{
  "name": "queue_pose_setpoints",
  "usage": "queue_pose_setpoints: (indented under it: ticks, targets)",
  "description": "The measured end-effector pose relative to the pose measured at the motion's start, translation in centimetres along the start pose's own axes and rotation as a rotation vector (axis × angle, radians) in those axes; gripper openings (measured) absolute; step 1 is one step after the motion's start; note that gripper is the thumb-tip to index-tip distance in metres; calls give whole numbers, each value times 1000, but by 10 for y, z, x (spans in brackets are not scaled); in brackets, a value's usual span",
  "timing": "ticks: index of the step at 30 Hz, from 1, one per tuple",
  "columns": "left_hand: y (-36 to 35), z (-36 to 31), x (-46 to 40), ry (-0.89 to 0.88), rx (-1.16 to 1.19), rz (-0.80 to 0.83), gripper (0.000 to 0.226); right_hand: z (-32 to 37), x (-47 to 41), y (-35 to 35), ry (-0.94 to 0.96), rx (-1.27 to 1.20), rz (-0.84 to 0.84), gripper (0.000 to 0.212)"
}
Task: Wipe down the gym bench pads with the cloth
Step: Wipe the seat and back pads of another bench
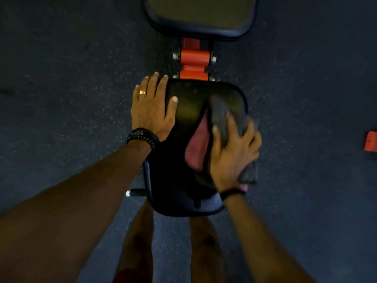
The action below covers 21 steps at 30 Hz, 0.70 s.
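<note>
Cloth [224, 119] under right hand [232, 156] overhangs seat pad [183, 111] edge.

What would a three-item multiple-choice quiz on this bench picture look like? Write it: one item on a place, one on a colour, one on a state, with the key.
1. Where does the left hand rest?
A. on the seat pad's left edge
B. on the floor
C. on the back pad

2. What colour is the hinge bracket between the seat pad and the back pad?
A. blue
B. red-orange
C. white

3. What is the right hand doing?
A. hanging idle
B. pressing the cloth onto the seat pad
C. gripping the bracket

Key:
1 A: its straight fingers lie flat on that edge.
2 B: the metal shows red-orange.
3 B: the spread fingers press on the cloth.
</note>
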<state>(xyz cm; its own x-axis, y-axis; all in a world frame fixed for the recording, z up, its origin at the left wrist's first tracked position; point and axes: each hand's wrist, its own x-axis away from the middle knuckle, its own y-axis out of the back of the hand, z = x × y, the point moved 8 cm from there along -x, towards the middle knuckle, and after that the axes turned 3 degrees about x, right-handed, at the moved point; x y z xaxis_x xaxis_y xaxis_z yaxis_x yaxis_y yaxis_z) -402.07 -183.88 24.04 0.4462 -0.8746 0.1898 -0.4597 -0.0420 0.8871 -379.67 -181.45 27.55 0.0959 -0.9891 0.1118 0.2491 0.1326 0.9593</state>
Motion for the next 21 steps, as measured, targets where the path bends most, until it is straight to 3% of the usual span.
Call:
queue_pose_setpoints:
  ticks: [2,6,12,15,18,21]
  targets:
    - [1,0,1,10,13,-10,60,13,-70,-6,-78,30,10,48]
    - [4,-2,2,6,10,-23,59,28,-129,-16,13,-1,156,54]
    - [3,0,0,5,25,-24,61,-5,3,10,188,-75,39,37]
    - [1,1,2,-5,45,-27,61,-2,-4,2,184,-66,24,34]
    - [3,2,2,-19,134,-74,61,46,-59,-6,61,127,-45,35]
    - [18,8,3,-27,427,-274,61,141,-86,-36,309,183,104,36]
